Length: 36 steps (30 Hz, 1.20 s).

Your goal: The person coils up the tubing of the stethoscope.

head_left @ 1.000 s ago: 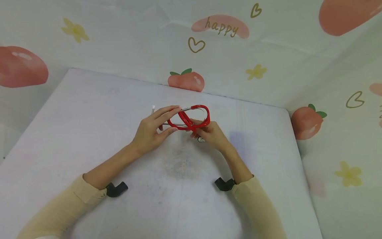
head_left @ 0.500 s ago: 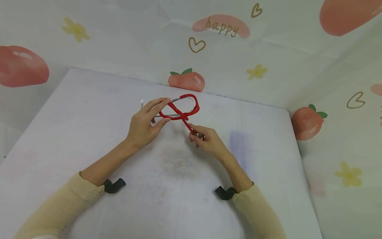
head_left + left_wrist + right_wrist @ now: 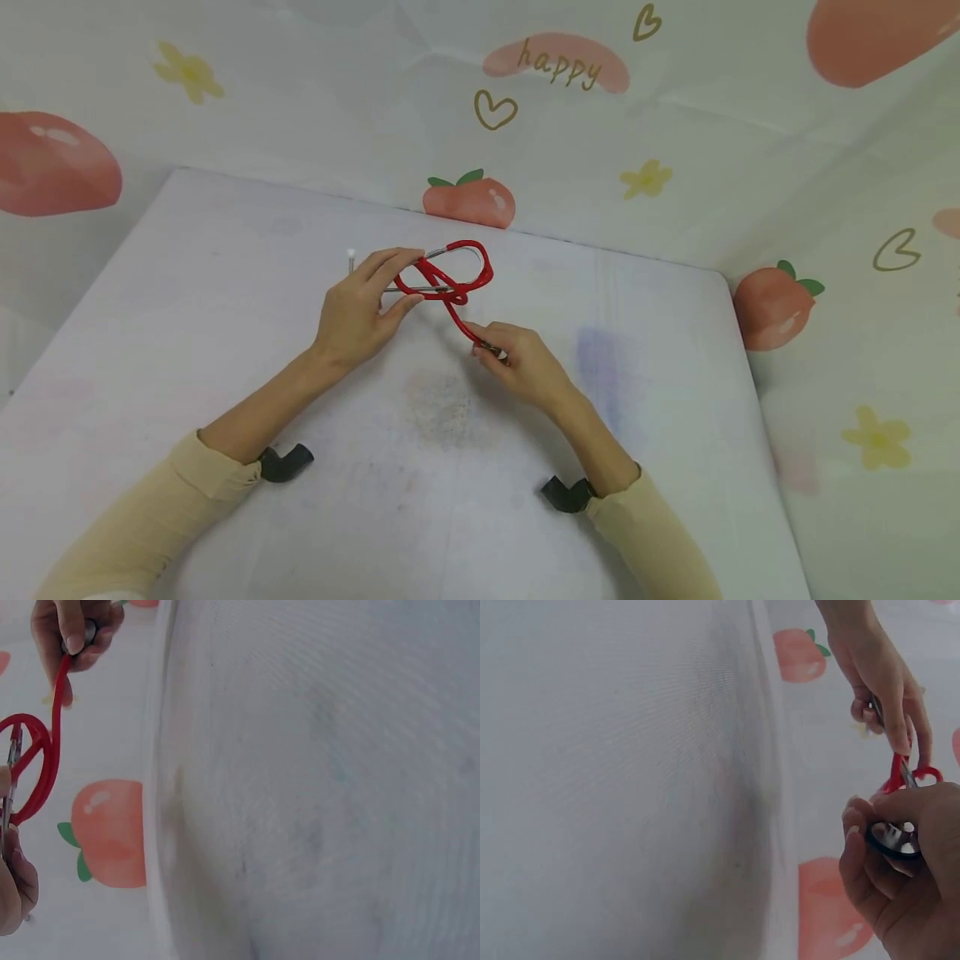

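Note:
A stethoscope with red tubing (image 3: 487, 271) is held above the table, its tube looped around the metal ear tubes. My left hand (image 3: 354, 312) grips the looped bundle between thumb and fingers, and one ear tube with a pale tip (image 3: 351, 252) sticks out beyond that hand. Lower and to the right, my right hand (image 3: 528, 362) pinches the tube's end at the chest piece. That round metal chest piece (image 3: 898, 838), dark-rimmed, shows beneath my right hand in the right wrist view. In the left wrist view the tube runs fairly straight between the hands.
The white table (image 3: 300, 533) has a dark smudge and a purple stain (image 3: 600, 367). Behind and to the right hangs a white cloth (image 3: 360, 108) printed with peaches, flowers and hearts. Black curved pieces (image 3: 287, 462) are attached at both wrists.
My left hand has shifted left and slightly up with the looped bundle. My right hand has drawn the chest piece end down away from the loops, leaving a length of tube between the hands.

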Tool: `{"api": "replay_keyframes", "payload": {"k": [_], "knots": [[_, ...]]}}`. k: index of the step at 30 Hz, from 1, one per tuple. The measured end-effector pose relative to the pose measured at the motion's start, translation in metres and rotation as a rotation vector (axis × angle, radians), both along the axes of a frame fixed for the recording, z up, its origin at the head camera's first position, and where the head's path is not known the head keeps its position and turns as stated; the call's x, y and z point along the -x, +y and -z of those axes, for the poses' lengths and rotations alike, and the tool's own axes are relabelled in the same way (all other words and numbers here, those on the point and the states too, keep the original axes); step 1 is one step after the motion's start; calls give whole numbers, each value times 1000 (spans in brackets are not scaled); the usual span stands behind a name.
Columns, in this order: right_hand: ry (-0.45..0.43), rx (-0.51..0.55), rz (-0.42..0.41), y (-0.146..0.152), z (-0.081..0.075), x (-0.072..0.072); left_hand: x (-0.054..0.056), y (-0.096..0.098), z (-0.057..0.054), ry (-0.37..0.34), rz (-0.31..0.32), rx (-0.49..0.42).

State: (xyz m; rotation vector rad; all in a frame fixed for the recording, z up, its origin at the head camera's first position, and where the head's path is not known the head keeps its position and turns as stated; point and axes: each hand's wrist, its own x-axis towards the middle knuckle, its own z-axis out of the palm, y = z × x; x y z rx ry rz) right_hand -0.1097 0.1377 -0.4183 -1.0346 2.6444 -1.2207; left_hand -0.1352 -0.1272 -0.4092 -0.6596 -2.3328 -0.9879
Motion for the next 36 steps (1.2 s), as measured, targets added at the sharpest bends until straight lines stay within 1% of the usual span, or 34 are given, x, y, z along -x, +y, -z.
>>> {"api": "replay_keyframes", "payload": {"k": [5,8,13,18,21,26,31,34,36], "knots": [[134,-50,8,0,-3,-3,-2,1,0,-34,6,41],[172,-58,23,1,-4,-4,-3,2,-1,-64,10,70],[173,-52,17,2,-4,-4,-4,3,-1,-103,40,99],[158,-34,-5,4,-2,-3,-4,2,1,-86,58,85],[153,-29,-7,3,-2,-3,-3,2,3,-83,50,96],[142,-28,-8,3,-3,-3,-3,1,6,-100,30,137],[130,-36,-3,4,-6,-5,-3,1,8,-110,21,147],[142,-68,7,6,-9,-9,-4,1,7,-119,13,152],[171,-112,9,7,-12,-11,-4,1,7,-133,12,163]]}}
